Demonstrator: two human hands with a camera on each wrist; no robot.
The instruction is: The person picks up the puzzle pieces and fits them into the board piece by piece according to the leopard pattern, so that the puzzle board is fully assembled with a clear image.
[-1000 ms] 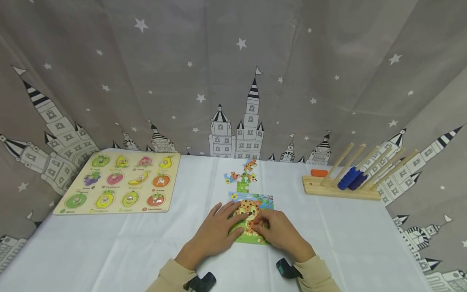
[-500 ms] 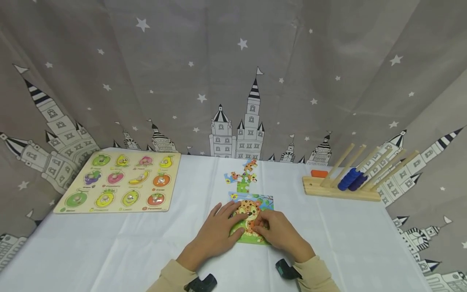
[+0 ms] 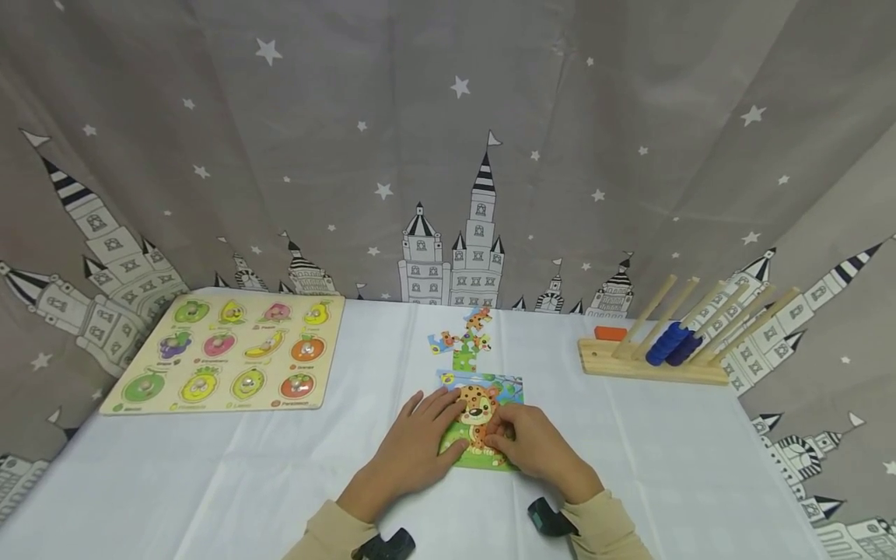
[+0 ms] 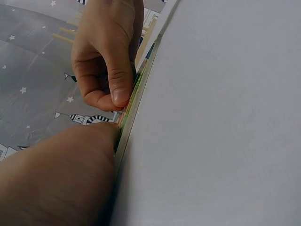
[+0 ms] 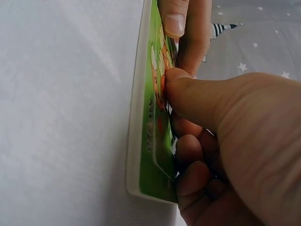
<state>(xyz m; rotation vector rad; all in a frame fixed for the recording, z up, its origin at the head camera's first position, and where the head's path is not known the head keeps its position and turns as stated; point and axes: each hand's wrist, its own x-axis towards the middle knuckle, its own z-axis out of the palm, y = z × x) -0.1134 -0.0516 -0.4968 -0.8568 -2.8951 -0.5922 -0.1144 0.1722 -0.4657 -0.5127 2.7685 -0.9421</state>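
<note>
In the head view, a leopard jigsaw puzzle (image 3: 479, 406) lies flat on the white table, with a green lower edge and blue sky on top. My left hand (image 3: 418, 435) rests on its left side, fingers fairly straight. My right hand (image 3: 542, 446) is over the right side, its thumb and forefinger pinched together at the leopard's body. They seem to hold a puzzle piece, mostly hidden by the fingers. In the right wrist view, the right thumb (image 5: 202, 96) meets the puzzle's picture (image 5: 157, 89); the other fingers are curled. The left wrist view shows the puzzle edge-on.
Several loose giraffe puzzle pieces (image 3: 465, 356) lie just beyond the puzzle. A wooden fruit peg board (image 3: 233, 359) is at the left. At the right stands a wooden peg rack (image 3: 654, 365) with blue rings (image 3: 666, 344) and a red block (image 3: 610, 334). A grey castle-print curtain (image 3: 448, 155) hangs behind.
My left fingers have shifted slightly, uncovering more of the leopard's face. The right hand stays at about the same spot on the puzzle.
</note>
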